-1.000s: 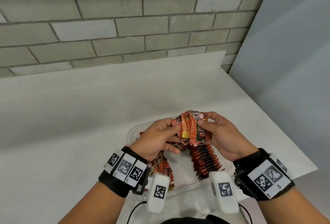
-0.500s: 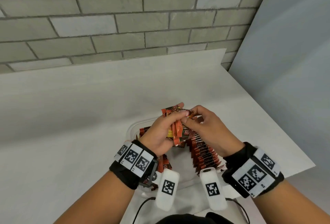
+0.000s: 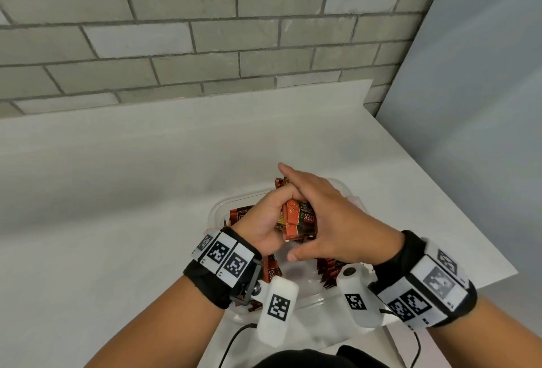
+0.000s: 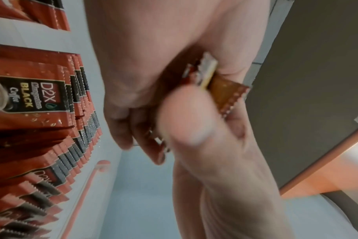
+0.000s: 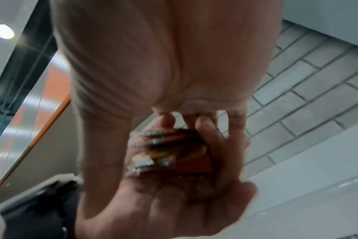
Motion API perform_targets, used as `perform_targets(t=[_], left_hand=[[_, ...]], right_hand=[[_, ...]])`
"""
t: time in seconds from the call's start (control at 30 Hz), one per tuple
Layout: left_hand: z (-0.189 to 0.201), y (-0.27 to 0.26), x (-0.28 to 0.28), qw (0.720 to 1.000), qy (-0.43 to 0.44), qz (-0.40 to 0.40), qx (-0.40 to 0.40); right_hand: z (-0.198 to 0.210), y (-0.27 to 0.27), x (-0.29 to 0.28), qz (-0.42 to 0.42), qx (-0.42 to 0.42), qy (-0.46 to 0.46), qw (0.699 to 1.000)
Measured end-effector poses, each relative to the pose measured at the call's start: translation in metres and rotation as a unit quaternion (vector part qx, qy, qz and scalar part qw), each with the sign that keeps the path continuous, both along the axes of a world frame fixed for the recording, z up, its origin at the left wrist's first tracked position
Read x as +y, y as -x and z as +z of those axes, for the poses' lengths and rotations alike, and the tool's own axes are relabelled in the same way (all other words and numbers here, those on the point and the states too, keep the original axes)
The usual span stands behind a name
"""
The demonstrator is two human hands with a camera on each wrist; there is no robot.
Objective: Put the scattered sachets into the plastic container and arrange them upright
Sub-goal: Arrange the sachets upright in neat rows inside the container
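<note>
A bundle of sachets [image 3: 299, 219] is clasped above the plastic container [image 3: 218, 209] by the left hand [image 3: 265, 221], fingers curled round it. The right hand [image 3: 325, 215] is laid over the bundle, fingers nearly straight. Glossy red-and-black packets [image 4: 41, 97] with serrated edges are seen standing in rows inside the clear container, on a white table [image 3: 117, 206].

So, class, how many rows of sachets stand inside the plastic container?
2: one row along the container's left side, under the left hand, and one along its right side, under the right hand. The hands cover the middle, so more may be hidden.
</note>
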State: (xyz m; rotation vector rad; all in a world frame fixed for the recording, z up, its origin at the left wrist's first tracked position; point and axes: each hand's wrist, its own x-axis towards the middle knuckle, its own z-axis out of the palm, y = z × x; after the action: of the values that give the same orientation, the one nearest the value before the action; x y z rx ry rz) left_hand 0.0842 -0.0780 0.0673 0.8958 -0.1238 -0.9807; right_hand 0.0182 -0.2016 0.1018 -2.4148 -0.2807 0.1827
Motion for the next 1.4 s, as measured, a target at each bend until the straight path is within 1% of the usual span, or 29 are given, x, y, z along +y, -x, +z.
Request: perform_targets(t=[0.1,0.2,0.33,0.47,0.6,0.73,0.8,0.9,0.97,1.0,1.07,1.13,1.17,1.23,1.3,1.33,1.4], left_hand=[[-0.001,0.003,0.0,1.0,-0.001,0.006,0.007],[-0.003,0.004,0.001,1.0,0.009,0.01,0.021],[-0.005,0.005,0.004,0.999,0.022,0.004,0.032],[-0.006,0.005,0.007,0.999,0.035,0.012,0.036],[-0.008,0.005,0.007,0.999,0.032,0.015,0.027],[-0.009,0.004,0.006,0.997,0.067,0.029,0.04],[-0.009,0.003,0.007,0.996,0.078,0.022,0.036],[-0.011,-0.001,0.01,0.998,0.064,-0.004,0.027],[-0.013,-0.003,0.01,0.999,0.04,0.0,0.024],[-0.013,-0.004,0.01,0.999,0.029,0.007,0.025],[-0.013,-0.006,0.01,0.999,0.02,0.036,0.027],[-0.013,-0.007,0.011,0.997,0.028,0.066,0.027],[-0.013,-0.008,0.012,0.996,0.032,0.076,0.026],[-0.013,-0.008,0.012,0.995,0.036,0.09,0.013],[-0.014,-0.008,0.011,0.996,0.032,0.088,-0.005],[-0.014,-0.007,0.011,0.996,0.027,0.083,-0.012],[-0.017,-0.008,0.01,0.997,0.021,0.078,-0.014]], right_hand=[[0.0,-0.003,0.001,-0.023,-0.037,0.048,0.998],[0.002,-0.005,0.0,-0.027,-0.025,0.063,0.997],[0.001,-0.005,0.002,-0.016,-0.006,0.064,0.998],[-0.001,-0.004,0.004,-0.032,-0.034,0.049,0.998],[-0.003,-0.004,0.005,-0.021,-0.032,0.06,0.997],[-0.006,-0.004,0.005,-0.034,-0.052,0.052,0.997],[-0.007,-0.005,0.003,-0.037,-0.055,0.059,0.996],[-0.008,-0.008,0.002,-0.042,-0.07,0.08,0.993],[-0.007,-0.008,0.002,-0.04,-0.067,0.084,0.993],[-0.006,-0.007,0.002,-0.041,-0.062,0.073,0.995],[-0.007,-0.006,0.0,-0.074,-0.056,0.009,0.996],[-0.01,-0.006,-0.004,-0.154,-0.053,-0.073,0.984],[-0.012,-0.007,-0.007,-0.2,-0.04,-0.097,0.974],[-0.014,-0.006,-0.01,-0.257,0.018,-0.139,0.956],[-0.014,-0.007,-0.012,-0.27,0.053,-0.227,0.934],[-0.012,-0.006,-0.012,-0.271,0.054,-0.27,0.923],[-0.006,-0.007,-0.013,-0.272,0.037,-0.31,0.91]])
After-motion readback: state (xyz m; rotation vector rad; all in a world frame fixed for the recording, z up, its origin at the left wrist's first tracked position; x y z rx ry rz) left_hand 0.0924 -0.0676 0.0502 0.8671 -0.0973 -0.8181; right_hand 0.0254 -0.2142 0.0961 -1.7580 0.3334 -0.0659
